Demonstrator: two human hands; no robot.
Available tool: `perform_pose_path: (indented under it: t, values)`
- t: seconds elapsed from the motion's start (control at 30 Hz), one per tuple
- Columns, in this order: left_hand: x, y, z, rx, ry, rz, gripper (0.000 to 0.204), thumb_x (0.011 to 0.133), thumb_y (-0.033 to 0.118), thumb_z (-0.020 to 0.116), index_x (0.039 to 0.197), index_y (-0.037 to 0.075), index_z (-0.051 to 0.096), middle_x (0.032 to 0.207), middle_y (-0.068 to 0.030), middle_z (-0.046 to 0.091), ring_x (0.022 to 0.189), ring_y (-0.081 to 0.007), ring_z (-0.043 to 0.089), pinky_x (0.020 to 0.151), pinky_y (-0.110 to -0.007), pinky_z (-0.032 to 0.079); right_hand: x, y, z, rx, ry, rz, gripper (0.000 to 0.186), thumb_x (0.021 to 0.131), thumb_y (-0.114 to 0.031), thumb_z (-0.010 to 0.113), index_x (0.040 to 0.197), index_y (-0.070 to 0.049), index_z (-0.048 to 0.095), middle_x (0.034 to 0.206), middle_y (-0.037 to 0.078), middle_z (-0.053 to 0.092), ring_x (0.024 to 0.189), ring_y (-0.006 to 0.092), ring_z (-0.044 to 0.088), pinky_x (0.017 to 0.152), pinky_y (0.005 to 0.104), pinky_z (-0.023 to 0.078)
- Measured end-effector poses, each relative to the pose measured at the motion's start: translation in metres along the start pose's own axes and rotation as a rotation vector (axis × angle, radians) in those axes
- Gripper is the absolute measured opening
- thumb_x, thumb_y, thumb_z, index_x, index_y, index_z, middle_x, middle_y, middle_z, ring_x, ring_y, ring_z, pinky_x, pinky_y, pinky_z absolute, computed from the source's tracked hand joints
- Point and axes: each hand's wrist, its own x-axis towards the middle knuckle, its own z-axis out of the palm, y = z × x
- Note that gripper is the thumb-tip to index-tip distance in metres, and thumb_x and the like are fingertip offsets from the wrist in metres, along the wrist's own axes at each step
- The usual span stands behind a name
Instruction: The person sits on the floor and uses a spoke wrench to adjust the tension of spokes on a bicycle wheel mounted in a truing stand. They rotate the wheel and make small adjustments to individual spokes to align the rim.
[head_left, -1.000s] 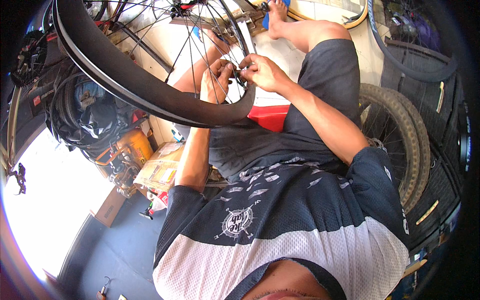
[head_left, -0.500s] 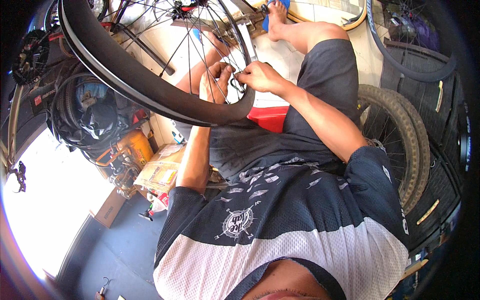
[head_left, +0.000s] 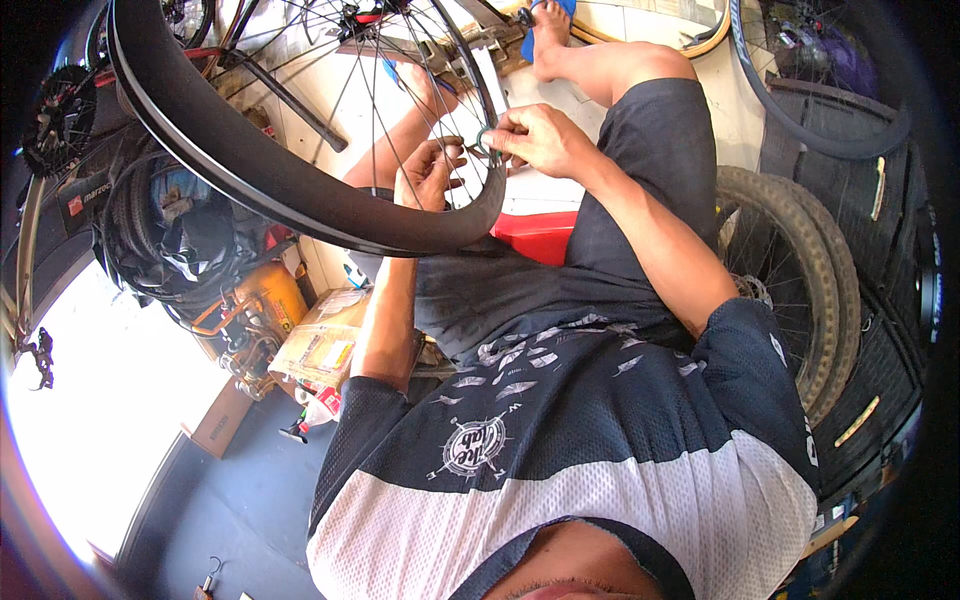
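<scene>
A black deep-rimmed bicycle wheel (head_left: 225, 165) with thin black spokes stands tilted in front of me, its near edge above my lap. My right hand (head_left: 545, 140) is beside the right part of the rim, thumb and fingers pinched on a small round greenish spoke wrench (head_left: 487, 141). The wrench is close to the inner edge of the rim, among the spoke ends; whether it sits on a nipple is too small to tell. Through the spokes my left hand (head_left: 428, 174) shows, fingers apart and half curled near the spokes, with nothing visible in them.
Below the wheel, between my legs, is a red container (head_left: 540, 236). Knobby tires (head_left: 830, 290) stand to the right, near another wheel (head_left: 765, 95). On the left are a black-wrapped bundle (head_left: 185, 235), an orange tool case (head_left: 270, 300) and a cardboard box (head_left: 320, 345).
The wheel has shifted slightly left. My right hand has risen a little with the spoke wrench, and the fingers of my left hand have loosened from their pinch at the spokes.
</scene>
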Motion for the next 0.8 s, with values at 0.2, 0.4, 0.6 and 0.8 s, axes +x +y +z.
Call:
perform_pose_path:
  t: [0.2, 0.4, 0.6, 0.8]
  values:
    - [-0.003, 0.017, 0.002, -0.06, -0.072, 0.045, 0.029, 0.099, 0.022, 0.072, 0.12, 0.002, 0.069, 0.11, -0.0047, 0.072, 0.097, -0.012, 0.068, 0.079, -0.028, 0.061, -0.011, -0.018, 0.003, 0.265, -0.166, 0.154, 0.042, 0.099, -0.039, 0.07, 0.1, 0.003, 0.072, 0.081, 0.01, 0.074, 0.07, 0.0148, 0.071, 0.059, 0.0274, 0.055]
    - [-0.004, 0.03, 0.003, -0.072, -0.076, -0.053, 0.032, 0.099, 0.026, 0.073, 0.118, 0.001, 0.069, 0.108, -0.008, 0.074, 0.094, -0.0138, 0.071, 0.077, -0.028, 0.061, -0.014, -0.024, 0.006, 0.303, -0.198, 0.13, 0.04, 0.1, -0.035, 0.07, 0.102, 0.004, 0.072, 0.084, 0.01, 0.075, 0.072, 0.0154, 0.073, 0.061, 0.0281, 0.056]
    - [-0.002, 0.034, 0.003, 0.032, -0.059, -0.01, 0.031, 0.099, 0.027, 0.073, 0.117, 0.002, 0.069, 0.104, -0.007, 0.075, 0.091, -0.0124, 0.071, 0.073, -0.026, 0.058, -0.017, -0.031, 0.007, 0.271, -0.21, 0.087, 0.04, 0.1, -0.035, 0.07, 0.101, 0.005, 0.073, 0.084, 0.011, 0.075, 0.07, 0.0158, 0.073, 0.062, 0.0303, 0.056]
    - [0.004, 0.025, 0.001, 0.023, -0.062, 0.051, 0.031, 0.097, 0.028, 0.075, 0.113, 0.003, 0.069, 0.099, -0.0049, 0.076, 0.086, -0.0099, 0.069, 0.067, -0.024, 0.053, -0.012, -0.024, 0.011, 0.222, -0.202, 0.042, 0.039, 0.101, -0.034, 0.069, 0.098, 0.004, 0.074, 0.08, 0.01, 0.074, 0.069, 0.0155, 0.072, 0.063, 0.0304, 0.056]
